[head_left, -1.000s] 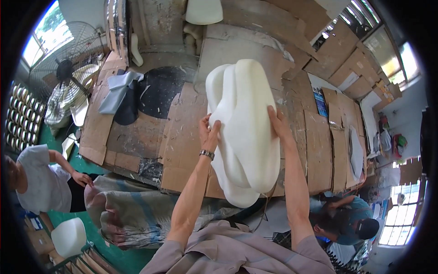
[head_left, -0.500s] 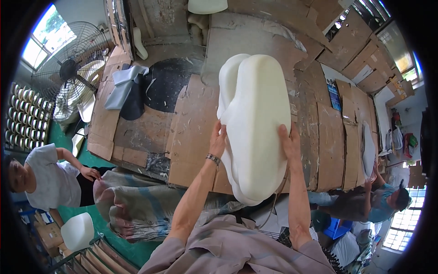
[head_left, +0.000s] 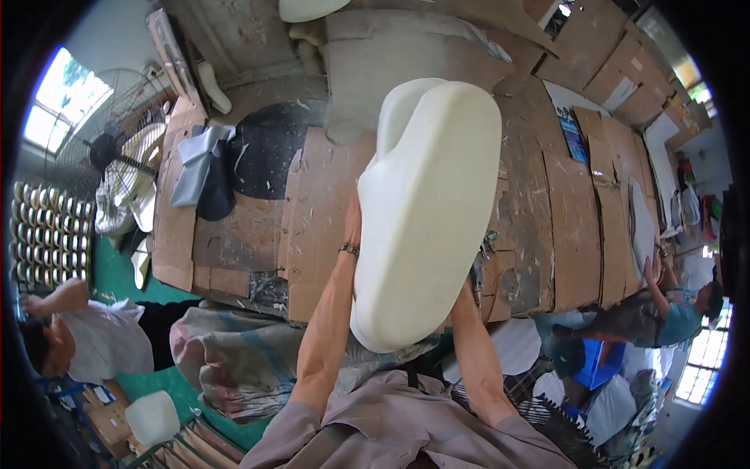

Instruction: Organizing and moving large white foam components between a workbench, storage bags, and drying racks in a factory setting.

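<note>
A thick cream moulded foam cushion (head_left: 426, 211), rounded and folded along its left side, stands tilted in front of me at the table's near edge. My left hand (head_left: 353, 223) grips its left side, with the fingers hidden behind the foam. A beaded bracelet (head_left: 348, 249) is on that wrist. My right forearm (head_left: 478, 352) reaches up behind the cushion's lower right side, where the foam hides my right hand. The cushion leans toward the right at its top.
Cardboard (head_left: 324, 211) covers the worktable. Grey fabric pieces (head_left: 199, 168) lie at the left beside a black round patch (head_left: 269, 148). A fan (head_left: 105, 152) stands behind. A person in white (head_left: 113, 336) is at left, another in teal (head_left: 678, 324) at right.
The foam cushion has turned, its top going right and its broad face coming toward me. My right hand has gone out of sight behind it. The person at left has raised an arm.
</note>
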Available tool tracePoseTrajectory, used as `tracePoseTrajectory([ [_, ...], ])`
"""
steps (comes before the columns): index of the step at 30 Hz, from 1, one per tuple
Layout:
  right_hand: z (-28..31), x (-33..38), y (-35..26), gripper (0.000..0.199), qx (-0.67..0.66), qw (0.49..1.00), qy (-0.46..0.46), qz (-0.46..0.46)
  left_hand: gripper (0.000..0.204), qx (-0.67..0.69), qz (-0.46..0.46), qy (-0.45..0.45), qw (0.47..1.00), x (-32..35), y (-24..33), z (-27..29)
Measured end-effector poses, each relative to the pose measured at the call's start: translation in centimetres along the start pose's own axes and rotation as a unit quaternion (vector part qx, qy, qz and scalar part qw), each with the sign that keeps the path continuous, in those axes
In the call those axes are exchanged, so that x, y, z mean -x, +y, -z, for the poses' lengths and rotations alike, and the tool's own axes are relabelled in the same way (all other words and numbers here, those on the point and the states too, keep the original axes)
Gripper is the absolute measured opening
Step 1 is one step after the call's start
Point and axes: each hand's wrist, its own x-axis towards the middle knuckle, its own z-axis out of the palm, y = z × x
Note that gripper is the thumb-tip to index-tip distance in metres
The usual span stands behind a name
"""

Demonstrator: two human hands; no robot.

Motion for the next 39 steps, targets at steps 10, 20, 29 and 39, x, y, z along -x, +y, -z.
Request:
tracePoseTrajectory([
  [10, -0.6, -3.4, 1.9, 0.074, 0.017, 1.000, 0.007, 0.000, 0.056, -0.058, 0.014, 0.089, 0.994, 4.7, 3.7, 7.0],
  [20, 8.1, -2.6, 10.1, 0.050, 0.602, 0.748, 0.273, 0.056, 0.086, -0.347, -0.042, 0.053, 0.935, 25.2, 18.7, -2.8],
  [29, 12.3, 1.9, 5.4, 0.041, 0.411, 0.830, 0.377, -0.023, 0.082, -0.289, -0.061, 0.050, 0.954, 24.6, 12.5, -0.2],
  [39, 0.0, 33.1, -5.8, 0.026, 0.166, 0.912, 0.337, 0.164, 0.083, -0.266, -0.116, 0.068, 0.954, 23.7, 11.6, 1.2],
])
